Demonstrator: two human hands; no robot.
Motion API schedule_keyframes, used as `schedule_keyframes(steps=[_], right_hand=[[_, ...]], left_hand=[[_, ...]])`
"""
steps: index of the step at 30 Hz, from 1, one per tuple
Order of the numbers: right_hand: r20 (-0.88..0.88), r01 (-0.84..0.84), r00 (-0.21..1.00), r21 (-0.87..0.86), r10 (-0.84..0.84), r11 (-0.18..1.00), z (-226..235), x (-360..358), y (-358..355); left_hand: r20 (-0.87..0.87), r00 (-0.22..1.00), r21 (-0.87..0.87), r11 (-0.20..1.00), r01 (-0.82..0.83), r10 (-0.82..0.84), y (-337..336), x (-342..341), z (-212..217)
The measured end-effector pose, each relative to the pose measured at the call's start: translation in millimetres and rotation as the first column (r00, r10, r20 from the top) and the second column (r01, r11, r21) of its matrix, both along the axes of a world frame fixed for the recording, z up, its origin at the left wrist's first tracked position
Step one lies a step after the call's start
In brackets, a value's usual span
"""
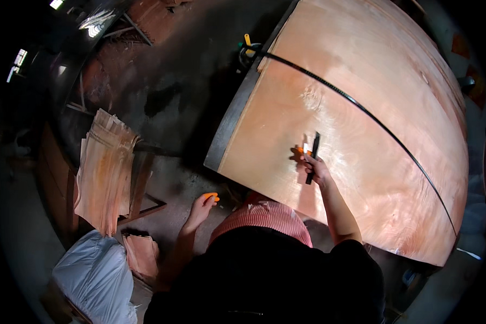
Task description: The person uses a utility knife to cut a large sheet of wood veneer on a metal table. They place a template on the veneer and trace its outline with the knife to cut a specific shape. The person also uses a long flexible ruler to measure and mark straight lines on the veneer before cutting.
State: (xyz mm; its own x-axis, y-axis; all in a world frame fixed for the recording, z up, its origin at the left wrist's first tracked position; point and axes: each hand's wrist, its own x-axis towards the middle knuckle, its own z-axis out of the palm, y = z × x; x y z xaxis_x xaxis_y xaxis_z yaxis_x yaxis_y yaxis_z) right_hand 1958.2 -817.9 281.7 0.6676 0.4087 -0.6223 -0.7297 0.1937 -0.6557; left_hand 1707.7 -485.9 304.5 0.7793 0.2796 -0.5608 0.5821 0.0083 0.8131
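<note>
White-grey plastic sack [94, 272], bulging, at lower left. Tall stack of thin, ragged brown wood veneers [105, 173], leaning just above it. Left hand [200, 208], free of the sheet: fingers curled at a small bright-orange piece [214, 197]; whether the grip is clamped on it, cannot tell. Broad pale-tan wood sheet [286, 108], curved by the lens. Slender black cord [355, 101], crossing the sheet diagonally. Right hand [319, 170], over the sheet's near part: grip clamped on a flat, straight black bar [315, 143], with a narrow white piece [305, 147] alongside.
</note>
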Motion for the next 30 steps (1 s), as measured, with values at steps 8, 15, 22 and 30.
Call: schedule_keyframes(steps=[8,15,22,30], right_hand=[[-0.049,-0.085,0.995,0.023,0.086,0.996,-14.3,-47.7,119.1],[0.079,0.128,0.99,-0.156,-0.117,0.979,-6.2,-76.2,183.5],[0.359,0.57,0.815,-0.355,-0.455,0.741,-71.0,-125.4,244.8],[0.356,0.605,0.793,-0.562,-0.495,0.565,-62.6,-138.3,272.0]], left_hand=[[-0.006,0.99,-0.047,0.989,0.141,-0.141,66.3,50.1,-11.3],[0.133,0.862,-0.02,0.868,0.495,-0.489,104.1,132.0,-56.4],[0.174,0.498,0.3,0.527,0.795,-0.849,124.0,208.9,-37.9],[0.289,-0.308,0.8,0.053,0.597,-0.906,77.3,222.3,-58.1]])
